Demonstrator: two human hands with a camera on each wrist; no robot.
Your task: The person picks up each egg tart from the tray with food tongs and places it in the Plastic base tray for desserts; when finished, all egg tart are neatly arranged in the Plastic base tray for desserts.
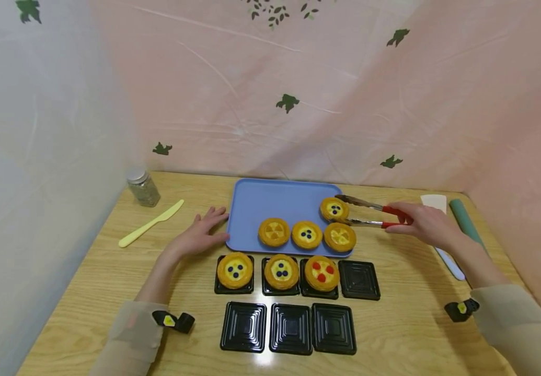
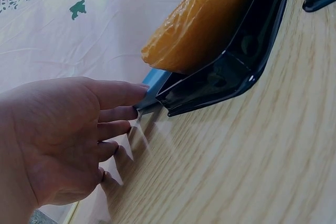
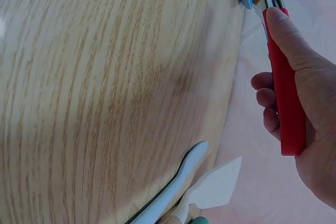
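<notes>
- A pink cloth backdrop [image 1: 232,78] is hanging behind the workspace
- A wood-grain table [image 1: 402,324] is bearing everything else
- A blue tray [image 1: 275,196] is lying towards the table's far edge, four tarts showing along its front and right side
- The red-handled tongs [image 1: 366,203] are pointing leftward over the tray's right edge, arms spread, one tip at the far side of a blueberry tart and the other at its near side; I cannot tell whether they are pinching it
- The right hand [image 1: 427,224] is clamping thumb and curled fingers round the tongs' grips; that blueberry tart [image 1: 334,209] is lying to its left, well apart from the fingers, with the tongs spanning between
- The left hand [image 1: 202,233] is resting at the tray's left edge, fingers extended and apart, fingertips touching the rim; the same tart is lying across the tray from it
- A yellow plastic knife [image 1: 150,224] is lying left of the left hand
- A white spatula blade [image 1: 434,202] and a green rod [image 1: 468,225] are lying near the right hand
- Seven black square holders [image 1: 359,280] are forming two rows before the tray, three in the nearer row
- A lidded glass jar [image 1: 144,189] is standing behind the knife
- Two blueberry-topped tarts [image 1: 234,270] and one red-berry tart [image 1: 322,273] are occupying holders in the farther row
</notes>
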